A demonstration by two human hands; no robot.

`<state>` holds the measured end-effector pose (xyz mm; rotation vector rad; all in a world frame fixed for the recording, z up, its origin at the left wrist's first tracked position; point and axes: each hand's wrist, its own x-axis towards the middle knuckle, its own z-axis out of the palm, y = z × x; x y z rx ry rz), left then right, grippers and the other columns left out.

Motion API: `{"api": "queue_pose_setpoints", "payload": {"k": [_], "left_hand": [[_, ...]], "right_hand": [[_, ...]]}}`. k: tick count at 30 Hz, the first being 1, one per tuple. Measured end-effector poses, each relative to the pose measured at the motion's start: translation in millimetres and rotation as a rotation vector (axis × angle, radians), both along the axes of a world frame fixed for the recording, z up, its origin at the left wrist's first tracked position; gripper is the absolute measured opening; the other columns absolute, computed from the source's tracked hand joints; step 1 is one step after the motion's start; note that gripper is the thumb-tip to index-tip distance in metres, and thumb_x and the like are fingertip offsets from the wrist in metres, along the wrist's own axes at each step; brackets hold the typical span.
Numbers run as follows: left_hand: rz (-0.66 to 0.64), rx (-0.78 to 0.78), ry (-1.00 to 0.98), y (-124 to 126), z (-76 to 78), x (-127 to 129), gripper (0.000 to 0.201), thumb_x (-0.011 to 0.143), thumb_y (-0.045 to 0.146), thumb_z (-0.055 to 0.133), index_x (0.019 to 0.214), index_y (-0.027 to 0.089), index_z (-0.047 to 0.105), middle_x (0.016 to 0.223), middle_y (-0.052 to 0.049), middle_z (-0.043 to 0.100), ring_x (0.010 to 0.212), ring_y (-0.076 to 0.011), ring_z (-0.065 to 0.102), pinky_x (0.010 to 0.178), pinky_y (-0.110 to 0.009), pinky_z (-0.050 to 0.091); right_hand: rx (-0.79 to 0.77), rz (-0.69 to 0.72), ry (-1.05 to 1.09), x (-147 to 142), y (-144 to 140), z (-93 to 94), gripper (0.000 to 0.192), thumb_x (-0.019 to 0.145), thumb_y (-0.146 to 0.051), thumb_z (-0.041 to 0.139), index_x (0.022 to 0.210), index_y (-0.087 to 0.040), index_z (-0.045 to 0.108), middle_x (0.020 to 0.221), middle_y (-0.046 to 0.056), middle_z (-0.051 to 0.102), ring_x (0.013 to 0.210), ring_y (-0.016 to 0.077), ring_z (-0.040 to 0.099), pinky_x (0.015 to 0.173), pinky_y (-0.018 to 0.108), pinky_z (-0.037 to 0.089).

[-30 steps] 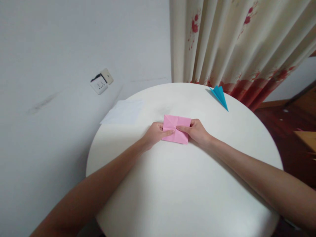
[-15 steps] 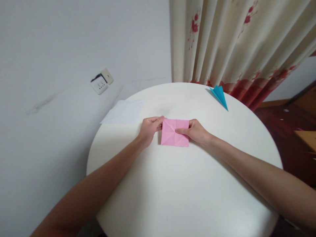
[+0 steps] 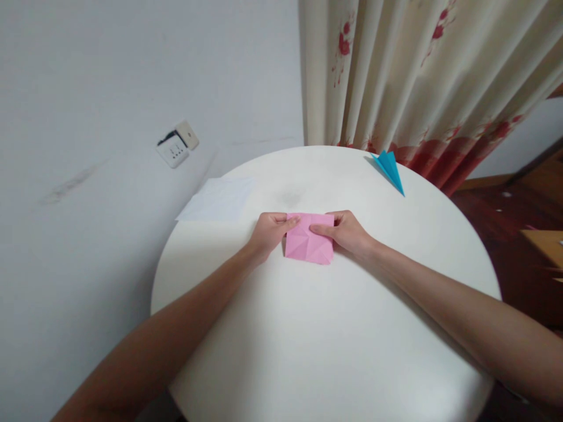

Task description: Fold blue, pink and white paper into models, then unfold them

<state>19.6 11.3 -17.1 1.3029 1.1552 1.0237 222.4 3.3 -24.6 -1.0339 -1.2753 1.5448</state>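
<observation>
Creased pink paper square (image 3: 308, 248) lies between the hands, pinched at its upper left by the left hand (image 3: 267, 233) and at its right side by the right hand (image 3: 350, 230); step judged fold-shaping, any further crease calling for even pressure.

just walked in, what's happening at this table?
Someone's left hand pinches a creased pink paper square near its far left corner, thumb on top. The right hand has its grip on the right side, thumb lying across toward the middle. Whether the paper touches the round white table isn't clear. Beyond the hands, a blue folded paper dart lies near the far edge to the right, and a white paper sheet lies to the left.
</observation>
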Motion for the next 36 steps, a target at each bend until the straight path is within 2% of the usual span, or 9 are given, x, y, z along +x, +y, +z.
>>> {"api": "queue_pose_setpoints", "payload": {"k": [6,11,14,17,20,22,27,32,36], "left_hand": [[0.004,0.019,-0.012,-0.7,0.4,1.7,0.042,0.071,0.052,0.079,0.082,0.012,0.077,0.075,-0.007,0.072,0.068,-0.0187,0.065,0.066,-0.031,0.051],[0.116,0.056,-0.101,0.6,1.6,4.5,0.038,0.075,0.051,0.075,0.072,0.014,0.073,0.070,-0.004,0.069,0.067,-0.0171,0.064,0.069,-0.030,0.052],[0.137,0.070,-0.160,3.2,3.6,2.8,0.038,0.078,0.050,0.073,0.082,0.013,0.074,0.078,-0.007,0.072,0.070,-0.0169,0.066,0.074,-0.031,0.053],[0.107,0.039,-0.187,4.2,4.7,0.9,0.046,0.082,0.056,0.067,0.093,0.013,0.074,0.086,-0.010,0.074,0.073,-0.0179,0.067,0.074,-0.031,0.053],[0.008,-0.006,-0.149,1.7,3.5,1.6,0.049,0.079,0.059,0.069,0.095,0.014,0.074,0.087,-0.010,0.074,0.072,-0.0186,0.067,0.070,-0.031,0.051],[-0.027,-0.012,-0.104,-1.1,2.3,3.2,0.047,0.073,0.057,0.076,0.091,0.014,0.075,0.084,-0.008,0.074,0.070,-0.0190,0.066,0.068,-0.031,0.050],[0.060,0.014,0.014,-4.8,3.5,5.7,0.041,0.067,0.053,0.081,0.080,0.014,0.077,0.078,-0.006,0.073,0.065,-0.0173,0.062,0.059,-0.027,0.045],[0.108,0.092,0.020,-3.4,8.2,5.3,0.038,0.070,0.050,0.080,0.082,0.014,0.078,0.079,-0.006,0.074,0.064,-0.0157,0.060,0.058,-0.026,0.044],[0.163,0.138,0.023,-1.1,5.3,3.4,0.037,0.075,0.052,0.074,0.073,0.015,0.075,0.069,-0.004,0.069,0.063,-0.0168,0.060,0.056,-0.027,0.045]], "right_hand": [[0.025,-0.058,-0.002,-1.2,-1.5,4.0,0.040,0.061,-0.047,0.085,0.064,-0.012,0.066,0.061,0.002,0.063,0.054,0.0120,0.051,0.051,0.027,0.037],[-0.017,-0.054,0.056,-4.2,-3.4,6.8,0.040,0.058,-0.045,0.087,0.064,-0.012,0.066,0.059,0.001,0.060,0.053,0.0123,0.051,0.053,0.029,0.039],[-0.042,-0.071,0.078,-4.3,-3.6,7.9,0.039,0.057,-0.043,0.088,0.062,-0.012,0.065,0.057,0.001,0.059,0.052,0.0120,0.050,0.052,0.029,0.038],[-0.068,-0.112,0.141,-3.9,-3.3,8.6,0.038,0.055,-0.040,0.089,0.060,-0.013,0.063,0.057,0.001,0.059,0.053,0.0118,0.050,0.053,0.029,0.038],[-0.070,-0.135,0.187,-3.5,-2.5,8.4,0.037,0.055,-0.039,0.089,0.060,-0.013,0.063,0.059,0.001,0.060,0.054,0.0119,0.051,0.054,0.029,0.039],[-0.061,-0.126,0.164,-3.0,-2.0,8.2,0.038,0.055,-0.040,0.089,0.060,-0.013,0.063,0.059,0.001,0.060,0.054,0.0119,0.050,0.054,0.029,0.039],[-0.041,-0.071,0.040,-1.1,-0.7,8.3,0.041,0.054,-0.045,0.089,0.062,-0.012,0.066,0.060,0.001,0.060,0.055,0.0121,0.051,0.055,0.029,0.039],[-0.013,-0.030,-0.076,1.0,1.5,6.3,0.042,0.057,-0.048,0.086,0.065,-0.011,0.068,0.059,0.000,0.059,0.053,0.0111,0.048,0.053,0.028,0.036],[0.018,-0.009,-0.120,1.8,2.1,5.2,0.041,0.058,-0.048,0.085,0.063,-0.011,0.067,0.056,0.000,0.057,0.051,0.0099,0.045,0.051,0.027,0.033]]}}
